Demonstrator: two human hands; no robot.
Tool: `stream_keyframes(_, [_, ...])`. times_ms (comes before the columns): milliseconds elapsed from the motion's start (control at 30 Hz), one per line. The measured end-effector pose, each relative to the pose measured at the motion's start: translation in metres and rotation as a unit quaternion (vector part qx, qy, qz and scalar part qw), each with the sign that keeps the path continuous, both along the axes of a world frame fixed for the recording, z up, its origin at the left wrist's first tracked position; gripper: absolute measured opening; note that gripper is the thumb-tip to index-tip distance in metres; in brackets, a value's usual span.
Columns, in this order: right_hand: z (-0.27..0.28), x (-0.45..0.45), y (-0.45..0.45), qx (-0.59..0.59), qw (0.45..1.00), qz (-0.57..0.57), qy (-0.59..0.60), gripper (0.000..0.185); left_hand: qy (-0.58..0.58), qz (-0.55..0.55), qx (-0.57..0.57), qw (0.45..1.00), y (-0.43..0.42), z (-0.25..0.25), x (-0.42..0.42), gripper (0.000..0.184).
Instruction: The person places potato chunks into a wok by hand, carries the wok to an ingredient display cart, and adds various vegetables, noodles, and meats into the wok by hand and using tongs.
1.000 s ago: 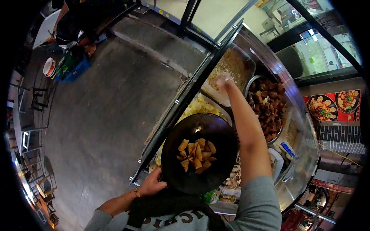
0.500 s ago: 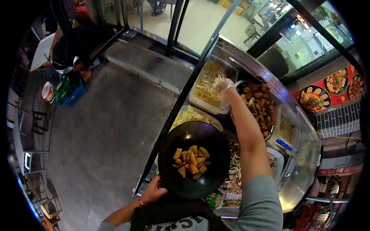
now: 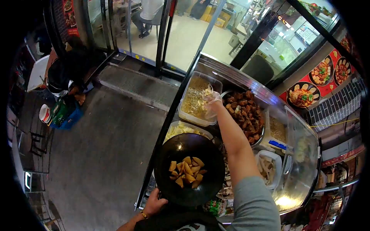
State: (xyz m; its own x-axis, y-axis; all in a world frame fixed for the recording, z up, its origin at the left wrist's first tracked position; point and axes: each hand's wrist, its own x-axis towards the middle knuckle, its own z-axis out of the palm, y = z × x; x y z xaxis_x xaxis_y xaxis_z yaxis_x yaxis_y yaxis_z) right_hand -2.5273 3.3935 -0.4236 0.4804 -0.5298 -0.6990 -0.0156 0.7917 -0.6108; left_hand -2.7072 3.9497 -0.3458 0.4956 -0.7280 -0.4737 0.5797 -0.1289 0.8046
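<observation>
My left hand (image 3: 154,203) grips the near-left edge of a black wok (image 3: 212,158), its thumb at the rim. Brown potato wedges (image 3: 187,172) lie in the bottom of the wok. In a clear plastic glove, my right hand (image 3: 212,104) is at the right side of a plastic tub (image 3: 197,120). Its fingers are closed on pale bean sprouts (image 3: 208,91), and more sprouts lie in the tub below. A tub of chopped cabbage (image 3: 185,128) is partly hidden behind the wok. Right of my forearm stands a bowl of browned meat chunks (image 3: 246,115).
Along the display case are a tub with a blue label (image 3: 277,144) and a white tub of pale strips (image 3: 268,167). A curved clear cover (image 3: 298,165) bounds the right side. Glass doors (image 3: 185,42) stand beyond a step, and a blue basket (image 3: 69,117) is on the floor at left.
The camera view has shifted, so the case appears lower and further left. My right hand has lifted slightly with sprouts at its fingers. My left hand still holds the wok.
</observation>
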Motion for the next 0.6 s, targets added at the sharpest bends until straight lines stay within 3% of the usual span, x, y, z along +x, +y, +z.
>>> stream_keyframes(100, [0.03,-0.012,0.028,-0.008,0.999,-0.014,-0.038,0.039,0.035,-0.026,0.052,0.998,0.003,-0.005,0.0,0.055])
stream_keyframes(167, [0.058,-0.022,0.043,-0.039,0.996,-0.001,-0.074,0.037,-0.066,-0.006,0.006,0.998,0.002,-0.016,-0.001,0.052])
stream_keyframes(200, [0.076,-0.027,0.051,-0.068,0.994,0.023,-0.086,0.036,-0.064,-0.008,0.007,0.998,-0.001,-0.01,0.0,0.052])
stream_keyframes(267, [0.116,-0.046,0.071,-0.198,0.966,0.168,-0.012,0.03,0.043,0.031,-0.024,0.998,-0.007,0.006,0.002,0.049])
stream_keyframes(300, [0.136,-0.055,0.081,-0.283,0.923,0.257,0.044,0.028,0.0,0.017,-0.011,1.0,-0.005,-0.009,0.002,0.047])
stream_keyframes(367, [0.206,-0.09,0.13,-0.212,0.936,0.275,0.056,0.036,0.001,0.017,-0.011,1.0,-0.01,0.003,0.004,0.046])
stream_keyframes(400, [0.217,-0.106,0.14,-0.216,0.912,0.336,0.096,0.043,-0.009,0.023,-0.018,1.0,-0.015,0.008,0.006,0.046])
stream_keyframes(433, [0.204,-0.128,0.142,-0.29,0.857,0.427,0.016,0.041,0.003,0.016,-0.008,1.0,-0.017,0.008,0.007,0.046])
stream_keyframes(467, [0.2,-0.145,0.156,-0.275,0.863,0.422,0.023,0.041,0.003,-0.001,-0.005,1.0,-0.018,0.003,0.008,0.046])
stream_keyframes(533, [0.203,-0.177,0.189,-0.088,0.864,0.495,-0.011,0.047,0.005,-0.027,0.006,1.0,-0.015,0.0,0.006,0.046])
stream_keyframes(600, [0.202,-0.2,0.234,-0.222,0.807,0.546,0.036,0.051,0.049,-0.005,-0.029,0.998,-0.017,0.0,0.004,0.048])
